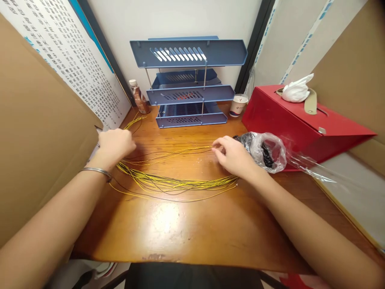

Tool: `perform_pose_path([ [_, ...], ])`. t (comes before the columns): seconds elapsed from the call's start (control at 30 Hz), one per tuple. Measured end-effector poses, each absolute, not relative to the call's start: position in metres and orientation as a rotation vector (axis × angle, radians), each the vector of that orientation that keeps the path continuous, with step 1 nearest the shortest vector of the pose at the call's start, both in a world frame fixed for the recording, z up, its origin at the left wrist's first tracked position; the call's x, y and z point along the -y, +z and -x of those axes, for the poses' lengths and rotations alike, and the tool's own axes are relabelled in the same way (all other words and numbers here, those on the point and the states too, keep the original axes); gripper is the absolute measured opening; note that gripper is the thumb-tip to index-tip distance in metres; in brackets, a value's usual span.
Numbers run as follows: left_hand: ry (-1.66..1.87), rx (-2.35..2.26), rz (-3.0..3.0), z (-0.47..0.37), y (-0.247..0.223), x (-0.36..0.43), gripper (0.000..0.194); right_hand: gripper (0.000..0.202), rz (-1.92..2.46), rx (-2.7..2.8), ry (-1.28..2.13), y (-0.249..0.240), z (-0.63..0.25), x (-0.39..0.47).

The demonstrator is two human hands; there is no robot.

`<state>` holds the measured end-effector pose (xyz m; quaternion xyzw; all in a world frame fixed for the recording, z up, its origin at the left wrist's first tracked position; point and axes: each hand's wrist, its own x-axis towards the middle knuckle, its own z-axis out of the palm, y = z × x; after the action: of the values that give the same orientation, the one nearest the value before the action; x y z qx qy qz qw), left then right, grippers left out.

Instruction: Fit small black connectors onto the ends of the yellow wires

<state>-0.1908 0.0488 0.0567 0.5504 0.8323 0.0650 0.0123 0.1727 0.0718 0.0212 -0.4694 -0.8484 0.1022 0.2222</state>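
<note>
A long bundle of thin yellow and black wires (180, 184) curves across the wooden table. Its left part passes beneath my left hand (116, 144), and more wire ends stick out beyond that hand. My left hand is closed in a fist; its fingertips and whatever they hold are hidden. Farther back, a few separate wires (177, 151) stretch between my hands. The thumb and fingers of my right hand (231, 154) pinch the right ends of these wires. The bundle's right end lies by my right wrist. Close to that hand sits a clear plastic bag (270, 150) with black material inside.
A blue tiered tray rack (189, 96) stands at the back, between a brown bottle (140, 98) and a paper cup (239, 105). To the right is a red box (285, 124) with white tissue on top. Panels border the table (192, 241) on both sides.
</note>
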Motion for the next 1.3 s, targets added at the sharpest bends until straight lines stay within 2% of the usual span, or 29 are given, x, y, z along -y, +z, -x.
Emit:
perform_pose_path([
  [0.1,0.154,-2.507,-2.004,0.133,0.055,-0.035,0.031,0.018,1.425,2.302,0.48,0.029,-0.187,-0.066],
  [0.27,0.401,-1.661,-2.311,0.043,0.035,-0.012,0.024,0.022,1.526,2.395,0.633,0.044,-0.217,-0.054],
  [0.4,0.427,-1.358,-2.329,0.019,0.023,-0.003,0.019,0.019,1.625,2.512,0.66,0.043,-0.239,-0.048],
  [0.5,0.428,-1.299,-2.28,0.017,0.018,0.001,0.017,0.011,1.604,2.626,0.774,0.04,-0.245,-0.044],
  [0.7,0.511,-1.336,-2.194,0.023,0.005,0.006,0.008,0.007,1.558,2.719,0.956,0.044,-0.239,-0.043],
  [0.93,0.553,-1.288,-2.25,0.026,0.001,0.011,0.008,0.004,1.543,2.698,0.88,0.045,-0.235,-0.039],
  [1.1,0.573,-1.28,-2.25,0.027,0.0,0.011,0.007,0.017,1.475,2.749,0.966,0.041,-0.237,-0.04],
  [1.3,0.66,-1.251,-2.288,0.021,0.004,0.018,0.016,0.018,1.257,2.524,0.911,0.045,-0.235,-0.04],
])
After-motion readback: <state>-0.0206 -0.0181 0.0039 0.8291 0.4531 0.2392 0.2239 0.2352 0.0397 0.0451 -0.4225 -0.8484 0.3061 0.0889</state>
